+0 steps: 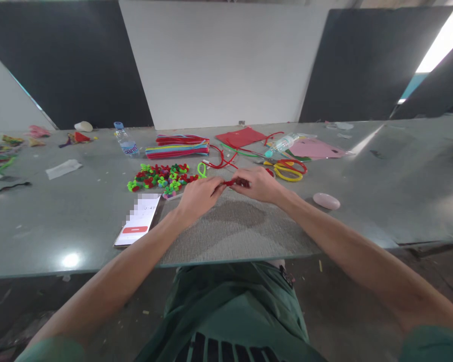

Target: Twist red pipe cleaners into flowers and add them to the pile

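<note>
Above grey table [41, 221], both hands' fingers [216, 185] pinch red pipe cleaner [232, 182] lying left-right.

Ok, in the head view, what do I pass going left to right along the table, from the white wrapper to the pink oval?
white wrapper → water bottle → phone → striped pipe cleaner bundle → left hand → right hand, both on a red pipe cleaner piece → yellow-handled scissors → pink oval.

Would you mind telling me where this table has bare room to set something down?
Bare table stretches right of the pink oval, and another patch lies between the phone and the white wrapper. It is crowded behind both hands: pipe-cleaner pieces, scissors, bundles.
</note>
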A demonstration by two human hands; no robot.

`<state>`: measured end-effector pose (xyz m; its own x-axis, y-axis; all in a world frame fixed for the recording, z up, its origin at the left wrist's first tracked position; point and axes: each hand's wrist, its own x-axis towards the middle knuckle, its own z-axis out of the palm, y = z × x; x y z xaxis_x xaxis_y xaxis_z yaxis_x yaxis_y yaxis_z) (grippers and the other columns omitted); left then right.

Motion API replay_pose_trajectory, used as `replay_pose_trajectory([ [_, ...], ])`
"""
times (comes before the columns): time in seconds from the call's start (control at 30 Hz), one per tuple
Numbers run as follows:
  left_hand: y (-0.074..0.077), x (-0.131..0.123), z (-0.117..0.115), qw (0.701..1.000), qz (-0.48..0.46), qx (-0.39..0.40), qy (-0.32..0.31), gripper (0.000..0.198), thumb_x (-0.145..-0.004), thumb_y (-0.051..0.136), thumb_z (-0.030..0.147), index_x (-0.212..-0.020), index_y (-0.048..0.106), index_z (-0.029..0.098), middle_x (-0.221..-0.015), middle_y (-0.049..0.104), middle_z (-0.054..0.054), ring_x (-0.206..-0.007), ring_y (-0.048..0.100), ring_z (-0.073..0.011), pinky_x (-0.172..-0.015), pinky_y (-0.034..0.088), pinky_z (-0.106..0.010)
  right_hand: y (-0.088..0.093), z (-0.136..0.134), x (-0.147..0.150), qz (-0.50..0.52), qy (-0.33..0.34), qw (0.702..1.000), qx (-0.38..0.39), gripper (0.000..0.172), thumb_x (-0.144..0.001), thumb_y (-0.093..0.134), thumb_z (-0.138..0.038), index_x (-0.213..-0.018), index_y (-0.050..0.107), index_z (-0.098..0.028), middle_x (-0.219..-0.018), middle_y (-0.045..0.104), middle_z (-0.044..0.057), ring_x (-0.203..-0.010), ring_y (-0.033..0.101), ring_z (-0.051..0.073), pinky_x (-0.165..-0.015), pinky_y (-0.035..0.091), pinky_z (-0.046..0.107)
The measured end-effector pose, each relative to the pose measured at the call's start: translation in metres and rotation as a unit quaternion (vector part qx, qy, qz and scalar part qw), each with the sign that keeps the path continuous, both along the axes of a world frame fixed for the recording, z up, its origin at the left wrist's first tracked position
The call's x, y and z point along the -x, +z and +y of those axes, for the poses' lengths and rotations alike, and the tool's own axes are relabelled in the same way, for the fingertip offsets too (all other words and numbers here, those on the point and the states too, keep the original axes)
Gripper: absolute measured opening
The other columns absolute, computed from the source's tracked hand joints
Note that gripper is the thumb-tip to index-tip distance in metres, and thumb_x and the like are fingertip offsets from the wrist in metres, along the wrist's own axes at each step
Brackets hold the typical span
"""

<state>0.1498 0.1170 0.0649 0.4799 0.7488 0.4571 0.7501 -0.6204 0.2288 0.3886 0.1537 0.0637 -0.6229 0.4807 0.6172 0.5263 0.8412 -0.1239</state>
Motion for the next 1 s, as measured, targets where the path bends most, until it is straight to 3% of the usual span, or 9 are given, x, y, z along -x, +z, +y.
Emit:
replay_pose_trajectory([
  [0.57,-0.005,0.0,0.001,1.0,0.015,0.0,-0.019,0.026,-0.11,0.05,0.029,-0.103,0.073,0.02,-0.1,0.08,-0.008,-0.092,0.075,-0.0235,-0.075,0.052,-0.031,0.0,-0.005,0.003,-0.061,0.005,0.998,-0.019,0.018,-0.102,0.057,-0.024,-0.089,0.069,-0.019,-0.08,0.072,0.003,-0.073,0.063,0.016,-0.067,0.038,0.029],
  [0.83,-0.003,-0.003,0.001,1.0,-0.003,0.016,0.004,0.013,-0.106,0.054,0.025,-0.109,0.067,0.021,-0.099,0.078,-0.009,-0.091,0.075,-0.0259,-0.074,0.051,-0.033,0.001,-0.001,0.001,-0.055,-0.019,0.998,-0.004,0.018,-0.098,0.057,-0.023,-0.083,0.066,-0.02,-0.071,0.067,0.001,-0.067,0.059,0.015,-0.066,0.036,0.029],
  [0.93,-0.003,-0.002,0.001,1.0,0.003,0.024,0.003,0.014,-0.108,0.051,0.023,-0.108,0.065,0.02,-0.097,0.078,-0.009,-0.089,0.075,-0.0257,-0.072,0.049,-0.032,0.002,-0.005,0.004,-0.024,-0.027,0.999,0.035,0.008,-0.095,0.062,-0.026,-0.099,0.066,-0.02,-0.077,0.07,0.001,-0.07,0.063,0.016,-0.068,0.04,0.028],
  [1.0,-0.003,-0.001,0.001,1.0,0.009,0.026,0.001,0.016,-0.109,0.05,0.024,-0.108,0.065,0.02,-0.095,0.077,-0.009,-0.087,0.074,-0.0255,-0.071,0.049,-0.032,0.002,-0.01,0.007,0.003,-0.023,0.997,0.075,0.023,-0.089,0.065,-0.023,-0.112,0.062,-0.02,-0.092,0.074,0.003,-0.072,0.064,0.015,-0.071,0.044,0.028],
])
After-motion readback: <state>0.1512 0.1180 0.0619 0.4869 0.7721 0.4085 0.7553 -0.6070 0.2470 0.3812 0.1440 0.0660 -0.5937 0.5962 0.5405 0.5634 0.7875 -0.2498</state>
